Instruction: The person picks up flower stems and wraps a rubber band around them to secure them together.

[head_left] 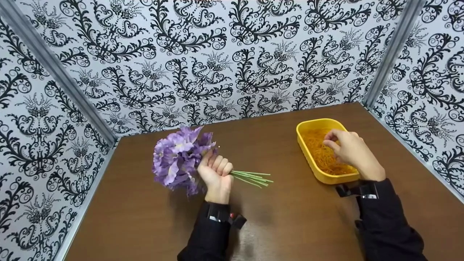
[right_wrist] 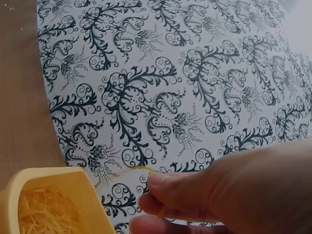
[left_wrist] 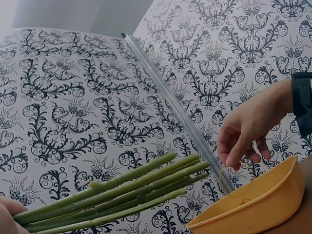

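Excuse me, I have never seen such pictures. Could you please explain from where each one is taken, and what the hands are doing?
There is no machine arm here: a person works with two bare hands. The widest picture is taken from the head, looking forward and down; the other two are taken from the left and right wrists. The left hand grips a bunch of purple flowers by its green stems. The right hand pinches a thin yellow strand near a yellow container with many similar strands inside. The container stands on a brown table.
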Demonstrator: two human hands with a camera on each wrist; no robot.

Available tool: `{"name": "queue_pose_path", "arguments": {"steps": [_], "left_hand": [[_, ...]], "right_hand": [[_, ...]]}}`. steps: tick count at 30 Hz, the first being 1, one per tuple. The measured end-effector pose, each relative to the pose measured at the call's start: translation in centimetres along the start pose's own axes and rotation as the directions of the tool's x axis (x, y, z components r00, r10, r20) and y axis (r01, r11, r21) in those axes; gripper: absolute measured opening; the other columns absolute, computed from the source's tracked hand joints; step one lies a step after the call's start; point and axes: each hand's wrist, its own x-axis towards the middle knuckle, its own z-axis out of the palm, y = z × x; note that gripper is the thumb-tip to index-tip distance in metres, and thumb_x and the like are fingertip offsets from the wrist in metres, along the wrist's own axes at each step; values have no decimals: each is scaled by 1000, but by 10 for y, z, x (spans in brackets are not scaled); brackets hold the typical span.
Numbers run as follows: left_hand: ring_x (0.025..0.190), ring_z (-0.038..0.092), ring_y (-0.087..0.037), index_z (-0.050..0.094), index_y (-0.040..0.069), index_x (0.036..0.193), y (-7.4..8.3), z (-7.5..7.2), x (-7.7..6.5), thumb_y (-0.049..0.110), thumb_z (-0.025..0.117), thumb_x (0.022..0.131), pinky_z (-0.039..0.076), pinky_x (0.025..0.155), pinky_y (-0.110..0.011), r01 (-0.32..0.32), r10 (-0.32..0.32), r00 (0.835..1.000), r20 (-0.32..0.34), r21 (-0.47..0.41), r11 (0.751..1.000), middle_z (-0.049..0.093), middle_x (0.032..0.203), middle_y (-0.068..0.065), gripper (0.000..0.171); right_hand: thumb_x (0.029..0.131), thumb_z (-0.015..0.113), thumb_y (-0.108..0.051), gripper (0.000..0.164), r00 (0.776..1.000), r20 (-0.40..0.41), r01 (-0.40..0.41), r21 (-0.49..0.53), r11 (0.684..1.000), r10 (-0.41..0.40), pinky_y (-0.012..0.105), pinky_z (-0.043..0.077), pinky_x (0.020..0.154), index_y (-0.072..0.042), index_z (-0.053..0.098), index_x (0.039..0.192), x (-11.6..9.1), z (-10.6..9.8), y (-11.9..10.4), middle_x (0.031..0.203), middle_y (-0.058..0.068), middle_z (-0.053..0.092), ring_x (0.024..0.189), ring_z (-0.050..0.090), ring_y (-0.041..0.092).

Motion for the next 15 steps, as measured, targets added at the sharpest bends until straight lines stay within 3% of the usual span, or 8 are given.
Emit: {"name": "queue_pose_path", "arguments": {"steps": [9, 15], "left_hand": [[45, 7, -3, 30, 18, 56, 0, 1, 0, 11, 36, 101, 8, 40, -17, -3, 3, 1000, -1, 6, 1000, 21, 45, 9, 47], [45, 7, -3, 30, 18, 55, 0, 1, 0, 11, 36, 101, 8, 40, -17, -5, 5, 1000, -12, 16, 1000, 23, 43, 8, 47]], "right_hand": [[100, 66, -18, 12, 984, -85, 162, 68, 985, -156, 28, 52, 52, -6, 68, 100, -3, -3, -22, 68, 0, 61, 52, 59, 14], [98, 67, -12, 4, 954, -85, 300, 197, 933, -289, 27, 54, 51, -8, 69, 98, -5, 2, -35, 74, -2, 62, 55, 62, 14]]}}
